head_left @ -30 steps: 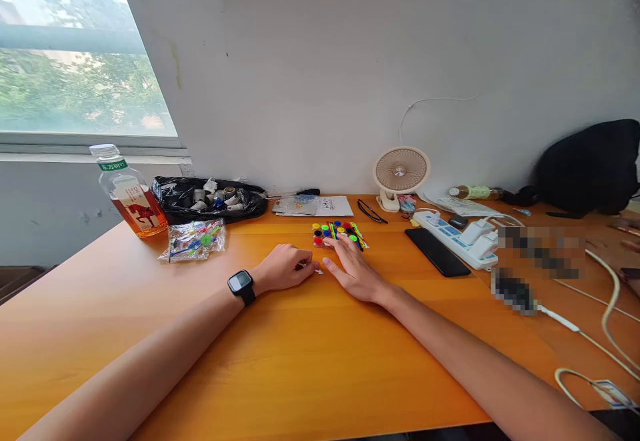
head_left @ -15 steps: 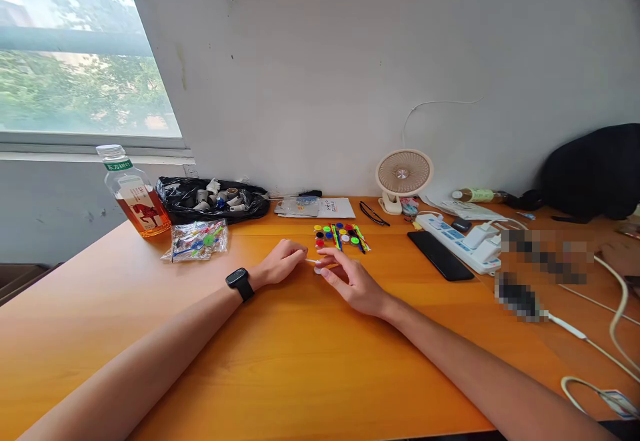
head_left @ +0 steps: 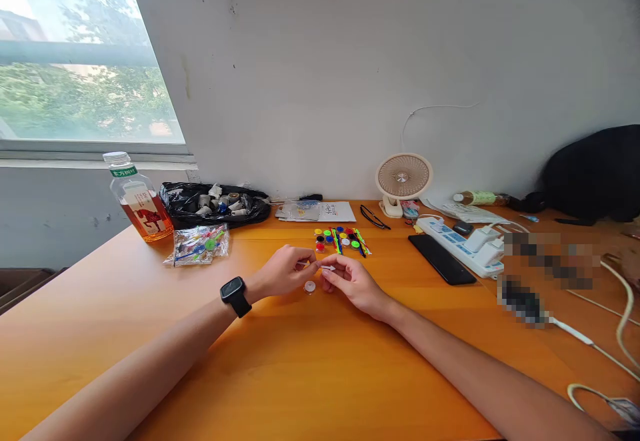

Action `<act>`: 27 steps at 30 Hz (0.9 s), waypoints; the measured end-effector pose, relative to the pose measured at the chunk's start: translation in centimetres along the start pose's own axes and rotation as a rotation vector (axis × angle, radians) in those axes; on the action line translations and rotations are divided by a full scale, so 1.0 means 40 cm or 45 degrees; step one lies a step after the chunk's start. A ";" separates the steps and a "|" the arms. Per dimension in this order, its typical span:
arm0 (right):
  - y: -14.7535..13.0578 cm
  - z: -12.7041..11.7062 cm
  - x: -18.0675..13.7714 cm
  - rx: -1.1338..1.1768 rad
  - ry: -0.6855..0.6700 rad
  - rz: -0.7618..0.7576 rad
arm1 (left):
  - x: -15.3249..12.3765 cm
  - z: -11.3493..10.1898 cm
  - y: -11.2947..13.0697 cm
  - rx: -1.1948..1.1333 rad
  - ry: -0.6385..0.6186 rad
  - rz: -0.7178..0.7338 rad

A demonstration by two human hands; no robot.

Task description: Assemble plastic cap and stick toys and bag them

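My left hand [head_left: 285, 272], a black watch on its wrist, is closed with its fingertips pinched on a thin white plastic stick [head_left: 328, 267]. My right hand [head_left: 357, 289] meets it from the other side, thumb and fingers closed around the same stick. Fingers cover part of the stick, so its full shape is hidden. Just below the fingertips a small round whitish disc [head_left: 310, 287] lies on the wooden table [head_left: 300, 374]. Beyond the hands are several coloured discs [head_left: 346, 242] and a bundle of coloured plastic sticks [head_left: 361, 241].
At the left stand a tea bottle [head_left: 145, 211], a clear bag of coloured parts [head_left: 200, 246] and a black plastic bag [head_left: 255, 207]. A fan [head_left: 404, 177], glasses [head_left: 374, 217], a black phone [head_left: 441, 259] and a white power strip [head_left: 457, 244] with cables are at the back and right.
My hands have come together, and my right fingers have closed onto the white stick. The whitish disc, earlier by my right fingertips, now lies in plain view on the table. The view has shifted slightly.
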State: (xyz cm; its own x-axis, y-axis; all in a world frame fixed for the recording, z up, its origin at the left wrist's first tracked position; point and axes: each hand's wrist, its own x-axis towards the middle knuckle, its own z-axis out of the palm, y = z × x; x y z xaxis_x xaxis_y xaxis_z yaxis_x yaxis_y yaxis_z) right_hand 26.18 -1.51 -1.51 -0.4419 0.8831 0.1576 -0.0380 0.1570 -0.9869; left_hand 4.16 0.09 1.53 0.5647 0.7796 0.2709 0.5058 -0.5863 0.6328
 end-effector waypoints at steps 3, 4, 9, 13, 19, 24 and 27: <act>0.002 0.003 -0.002 -0.054 -0.002 0.007 | -0.023 0.003 0.024 0.023 -0.017 -0.014; 0.001 0.005 -0.003 -0.062 -0.010 0.012 | -0.034 0.004 0.027 0.032 -0.010 -0.013; -0.008 0.016 -0.008 -0.135 -0.045 0.009 | -0.081 0.002 0.009 0.084 0.087 0.038; -0.009 0.020 -0.010 -0.262 -0.035 -0.038 | -0.091 -0.004 -0.014 0.027 0.123 0.091; -0.007 0.024 -0.013 -0.393 -0.005 -0.086 | -0.093 -0.004 -0.027 -0.055 0.078 0.091; -0.008 0.025 -0.016 -0.553 0.041 -0.146 | -0.094 0.002 -0.021 -0.037 0.023 0.099; -0.007 0.023 -0.016 -0.626 0.059 -0.187 | -0.093 0.004 -0.021 -0.020 0.032 0.094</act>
State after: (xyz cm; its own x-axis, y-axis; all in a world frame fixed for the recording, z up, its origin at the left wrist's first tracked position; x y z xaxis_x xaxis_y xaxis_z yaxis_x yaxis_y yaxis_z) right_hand 25.64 -2.53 -1.36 -0.4230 0.8530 0.3057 0.3339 0.4604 -0.8225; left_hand 1.75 -2.37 -0.12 0.5833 0.7397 0.3355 0.4528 -0.6391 0.6217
